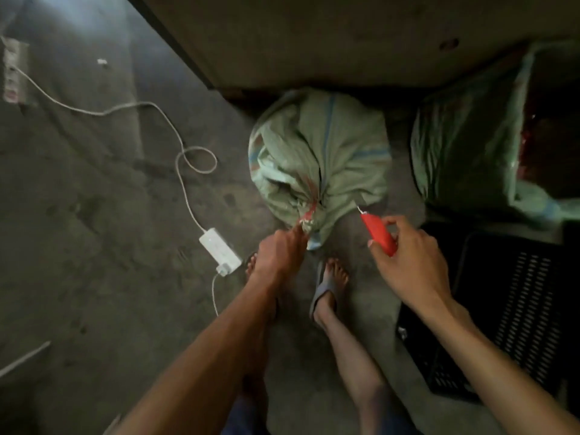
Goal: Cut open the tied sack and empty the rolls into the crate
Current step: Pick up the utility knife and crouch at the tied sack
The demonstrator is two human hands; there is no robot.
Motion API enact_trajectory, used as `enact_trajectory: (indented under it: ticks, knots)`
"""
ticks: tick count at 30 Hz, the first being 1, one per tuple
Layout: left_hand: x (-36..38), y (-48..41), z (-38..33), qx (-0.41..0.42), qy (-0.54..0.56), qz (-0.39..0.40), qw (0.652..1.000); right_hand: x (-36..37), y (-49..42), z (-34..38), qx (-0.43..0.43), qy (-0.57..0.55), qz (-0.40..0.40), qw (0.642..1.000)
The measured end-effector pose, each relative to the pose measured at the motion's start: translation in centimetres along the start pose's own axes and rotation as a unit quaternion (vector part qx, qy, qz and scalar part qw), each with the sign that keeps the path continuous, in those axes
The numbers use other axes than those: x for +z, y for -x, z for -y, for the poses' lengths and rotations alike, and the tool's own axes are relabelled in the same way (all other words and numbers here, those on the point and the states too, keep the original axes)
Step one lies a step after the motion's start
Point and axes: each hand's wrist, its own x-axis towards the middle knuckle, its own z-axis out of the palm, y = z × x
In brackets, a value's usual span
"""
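Observation:
A pale green woven sack [320, 152] stands on the concrete floor in front of my feet, its neck gathered and tied with a red string [309, 211]. My left hand [279, 249] pinches the tied neck and pulls it toward me. My right hand [408, 255] grips a red utility knife [378, 235], its short blade pointing at the sack's neck, a little to the right of the tie. A black slatted plastic crate [514, 309] sits on the floor at the right, under my right forearm. The rolls are hidden inside the sack.
A second green sack [464, 146] lies open at the right, behind the crate. A white power strip [219, 251] and its looping cable [185, 158] lie on the floor to the left. A table or bench [314, 36] overhangs behind the sack.

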Motion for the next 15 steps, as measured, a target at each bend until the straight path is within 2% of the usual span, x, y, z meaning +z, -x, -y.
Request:
enact_trajectory:
  ticks: [3,7,11,15]
  knots:
    - [1.6,-3.3,1.2,0.051,-0.011,-0.029,0.998,4.3,-2.7,-2.5,0.011,0.007,0.027,1.0]
    - [5.3,-10.5,3.5,0.149,-0.084,-0.075,0.982,12.2,-7.7,-6.7,-0.007,0.016,0.027,0.999]
    - [7.7,-17.2,5.4,0.257,-0.151,-0.159,0.941,19.0,-12.1,-9.6,-0.018,-0.024,-0.018,0.999]
    - [9.0,-22.0,7.2,0.355,-0.213,-0.159,0.896,23.6,-15.5,-11.7,-0.02,-0.062,-0.077,0.995]
